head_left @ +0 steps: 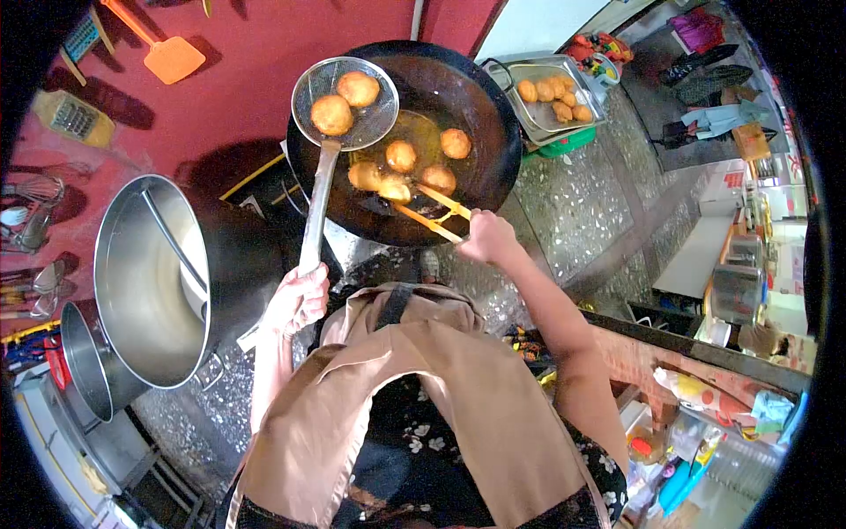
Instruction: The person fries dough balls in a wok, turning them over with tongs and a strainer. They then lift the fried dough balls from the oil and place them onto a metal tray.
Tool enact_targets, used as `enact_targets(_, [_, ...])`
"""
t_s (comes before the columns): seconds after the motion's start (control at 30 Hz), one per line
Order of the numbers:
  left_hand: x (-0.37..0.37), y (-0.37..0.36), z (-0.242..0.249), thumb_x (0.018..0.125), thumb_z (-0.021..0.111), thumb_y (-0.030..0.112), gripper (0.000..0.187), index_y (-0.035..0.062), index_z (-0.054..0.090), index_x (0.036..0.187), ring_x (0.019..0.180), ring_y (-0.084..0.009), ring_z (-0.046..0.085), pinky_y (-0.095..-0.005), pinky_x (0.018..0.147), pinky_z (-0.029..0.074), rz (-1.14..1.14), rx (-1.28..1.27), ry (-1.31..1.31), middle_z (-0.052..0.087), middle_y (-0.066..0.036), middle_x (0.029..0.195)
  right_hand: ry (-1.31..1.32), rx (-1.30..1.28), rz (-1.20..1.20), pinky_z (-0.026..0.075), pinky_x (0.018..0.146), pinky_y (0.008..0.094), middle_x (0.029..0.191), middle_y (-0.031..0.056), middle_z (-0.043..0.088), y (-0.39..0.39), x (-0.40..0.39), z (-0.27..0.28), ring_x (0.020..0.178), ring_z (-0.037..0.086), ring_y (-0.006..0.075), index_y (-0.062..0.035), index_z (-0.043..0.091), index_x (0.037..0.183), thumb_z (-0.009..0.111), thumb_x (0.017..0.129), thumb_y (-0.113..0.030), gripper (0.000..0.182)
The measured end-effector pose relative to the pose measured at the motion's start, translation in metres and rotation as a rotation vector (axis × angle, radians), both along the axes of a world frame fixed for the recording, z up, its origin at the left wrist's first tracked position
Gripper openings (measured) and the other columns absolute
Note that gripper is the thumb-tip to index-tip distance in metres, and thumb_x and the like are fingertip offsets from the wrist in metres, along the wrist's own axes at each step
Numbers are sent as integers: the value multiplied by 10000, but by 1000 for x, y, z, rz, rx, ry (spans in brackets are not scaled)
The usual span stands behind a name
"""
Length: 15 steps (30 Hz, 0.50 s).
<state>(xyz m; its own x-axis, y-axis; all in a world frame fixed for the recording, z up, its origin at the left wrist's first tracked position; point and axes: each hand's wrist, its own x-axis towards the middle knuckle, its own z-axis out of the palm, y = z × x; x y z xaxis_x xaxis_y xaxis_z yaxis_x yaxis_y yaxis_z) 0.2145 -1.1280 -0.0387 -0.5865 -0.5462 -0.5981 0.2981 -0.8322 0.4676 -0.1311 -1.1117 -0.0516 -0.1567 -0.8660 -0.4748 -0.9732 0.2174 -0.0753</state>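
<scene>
My left hand (300, 297) is closed around the long metal handle of a strainer (370, 132). Two round golden-brown fried balls (331, 115) lie in its mesh bowl, above the left rim of a dark wok (498, 115). My right hand (490, 240) grips yellow wooden tongs (448, 208), which look like two sticks with a link between them. Their tips reach into the wok, next to a pale ball (394, 188) blurred by motion. Several more browned balls (401, 156) sit in the shallow oil (419, 128).
Right of the wok, a metal tray (577, 75) holds several fried balls. A tall steel pot (110, 273) with a long-handled utensil inside stands at left, beside a smaller pot (75, 353). An orange spatula (174, 60) and a grater (79, 121) hang on the red wall (247, 44).
</scene>
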Motion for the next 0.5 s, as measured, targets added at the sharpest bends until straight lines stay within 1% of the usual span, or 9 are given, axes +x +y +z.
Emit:
enact_targets(0.1, [-3,-1,3,848,590,151,123,75,494,836,391,-23,351,-169,316,298,27,8,26,394,55,546,-436,232,-264,500,746,336,964,257,614,-21,-16,0,856,620,336,56,640,901,704,531,-444,626])
enact_targets(0.13, [-4,-3,5,850,591,158,124,84,494,831,397,-25,351,-171,324,299,33,6,25,393,57,549,-499,231,-292,515,664,371,861,216,630,-27,-32,-38,715,625,315,11,630,886,711,576,-440,553])
enact_targets(0.2, [-8,-5,8,855,595,171,127,103,494,820,409,-28,350,-177,339,300,44,2,23,391,60,555,-970,529,-595,510,547,425,774,188,602,-38,-35,-32,593,593,319,-7,559,921,648,708,-426,478])
enact_targets(0.23, [-9,-5,7,855,595,171,127,103,494,820,409,-28,350,-177,339,300,40,-2,22,391,60,555,-973,523,-595,510,547,425,774,188,602,-43,-39,-39,593,593,319,-7,559,921,648,708,-426,478])
enact_targets(0.3, [-11,-5,3,857,591,167,114,104,498,837,408,-28,352,-173,334,296,56,-12,77,392,59,554,-1335,770,-931,485,453,431,716,174,566,-49,-44,-56,513,561,304,-53,482,983,544,822,-386,375])
enact_targets(0.4, [-16,-6,5,860,587,170,110,104,500,846,407,-28,354,-170,331,294,60,-4,75,390,60,553,-1434,773,-895,500,511,358,724,185,601,-35,-53,-60,527,584,243,34,554,910,568,801,-376,425])
enact_targets(0.43, [-16,-5,3,861,587,172,108,103,504,860,404,-30,351,-170,332,297,64,-6,75,387,59,548,-1331,784,-916,512,597,375,747,179,609,-22,-55,-42,634,607,253,28,562,984,585,783,-377,453])
enact_targets(0.47, [-16,-3,1,861,587,172,108,103,504,860,404,-30,351,-170,332,297,64,-7,73,387,59,548,-1332,785,-915,512,597,375,747,179,609,-3,-60,-32,634,607,253,28,562,984,585,783,-377,453])
enact_targets(0.5, [-17,-2,0,862,586,174,108,102,506,868,403,-29,351,-171,332,299,65,-8,70,388,59,546,-1270,636,-886,508,643,380,787,177,613,17,-65,-25,688,609,261,22,559,1012,598,766,-378,470])
